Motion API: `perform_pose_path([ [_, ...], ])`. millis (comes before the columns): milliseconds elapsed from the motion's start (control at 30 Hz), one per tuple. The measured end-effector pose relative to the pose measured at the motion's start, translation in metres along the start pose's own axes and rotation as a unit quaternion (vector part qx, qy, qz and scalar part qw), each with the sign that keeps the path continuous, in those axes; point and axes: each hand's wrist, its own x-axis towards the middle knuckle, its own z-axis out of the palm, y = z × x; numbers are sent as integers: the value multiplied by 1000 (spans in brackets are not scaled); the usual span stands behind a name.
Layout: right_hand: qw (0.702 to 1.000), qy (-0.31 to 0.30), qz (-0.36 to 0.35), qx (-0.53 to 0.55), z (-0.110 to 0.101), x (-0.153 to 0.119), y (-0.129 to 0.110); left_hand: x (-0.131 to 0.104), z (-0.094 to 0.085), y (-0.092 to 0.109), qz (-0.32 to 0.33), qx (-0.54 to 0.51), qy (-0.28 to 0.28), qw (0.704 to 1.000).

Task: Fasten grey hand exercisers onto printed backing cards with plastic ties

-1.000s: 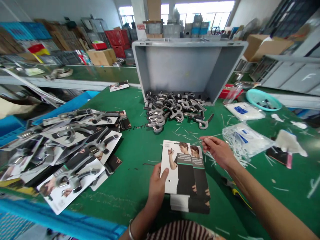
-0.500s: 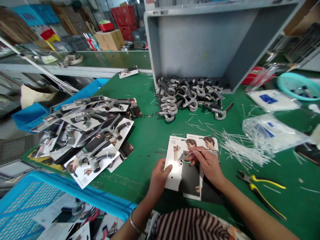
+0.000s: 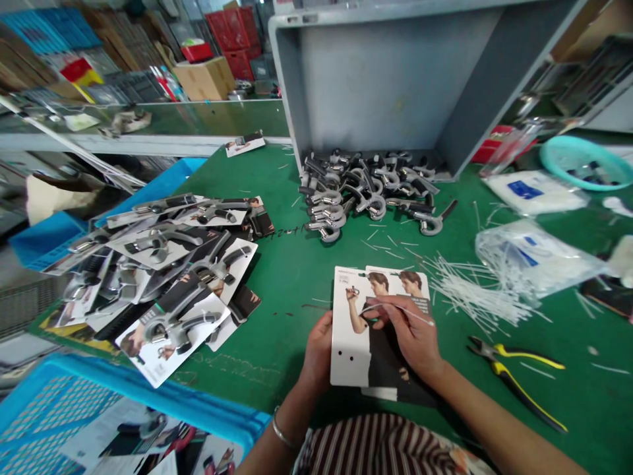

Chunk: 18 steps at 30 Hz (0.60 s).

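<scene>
My left hand (image 3: 319,353) grips the left edge of a printed backing card (image 3: 350,373), its fingers partly hidden behind it. Punched holes show near the card's lower left and by the printed arm. Pinched in my right hand (image 3: 415,340) is a thin white cable tie (image 3: 419,316), one end against the card's middle and the other sticking out to the right. A second printed card (image 3: 414,282) lies underneath, partly covered by my right hand. Loose cable ties (image 3: 472,297) are spread to the right of the cards.
Yellow-and-black cutting pliers (image 3: 514,369) lie at the right. Grey hand grips (image 3: 368,191) spill from a tipped grey bin (image 3: 376,86). Carded grips (image 3: 173,323) are piled at left, above a blue crate (image 3: 198,402). Plastic bags (image 3: 539,260) and a turquoise basin (image 3: 583,158) stand farther right.
My left thumb has moved from the card's face to its edge. The cable tie in my right hand now points out to the right. The view has shifted slightly.
</scene>
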Motion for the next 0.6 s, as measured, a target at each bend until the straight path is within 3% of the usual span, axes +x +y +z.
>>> perform_pose_path([
  [133,999,27,-34,-28,-7,-5,1,5,4,8,37,-5,-12,999],
  [400,996,21,-46,-72,-19,-7,11,10,18,35,99,94,13,991],
  [600,995,-29,-64,-68,-17,-3,16,18,16,26,97,24,36,994],
])
